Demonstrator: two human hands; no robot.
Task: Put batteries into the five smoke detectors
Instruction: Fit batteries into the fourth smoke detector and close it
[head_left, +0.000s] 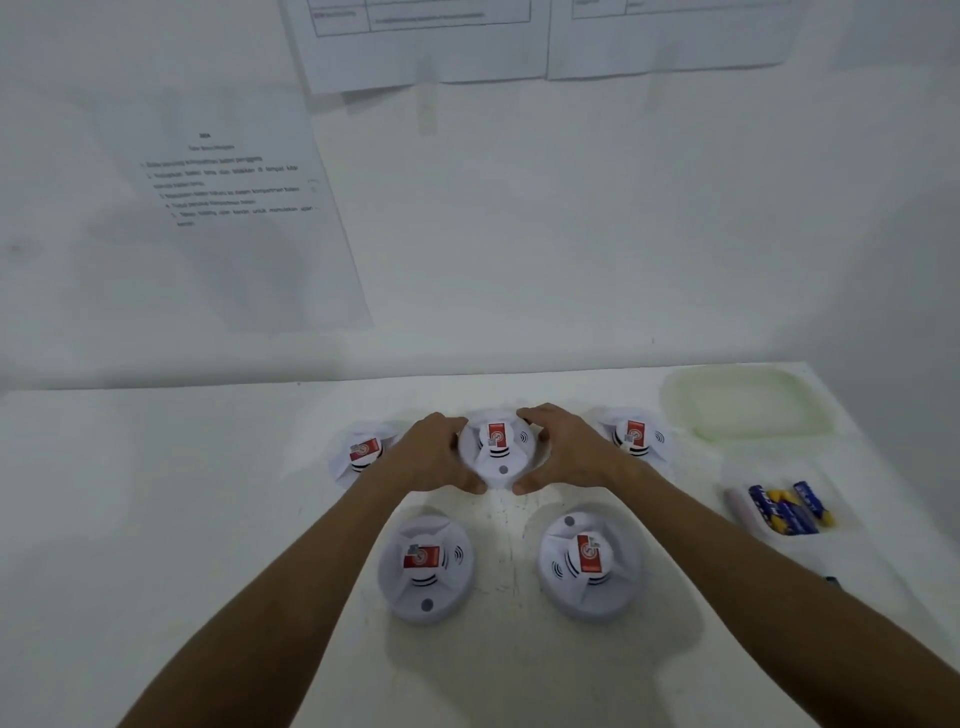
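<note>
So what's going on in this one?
A person has both hands around the white round smoke detector in the middle of the back row, left hand and right hand on either side. The four other white detectors sit untouched on the white table. The blue and yellow batteries lie in a white tray at the right.

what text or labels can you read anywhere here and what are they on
No text reads clearly.
Wall sheet: numbered lines, too blurred.
Upper wall forms: table text, too blurred.
Red stickers on the smoke detectors, e.g. the middle one: round emblem, no legible words.
Batteries: blue and yellow print, too small.
</note>
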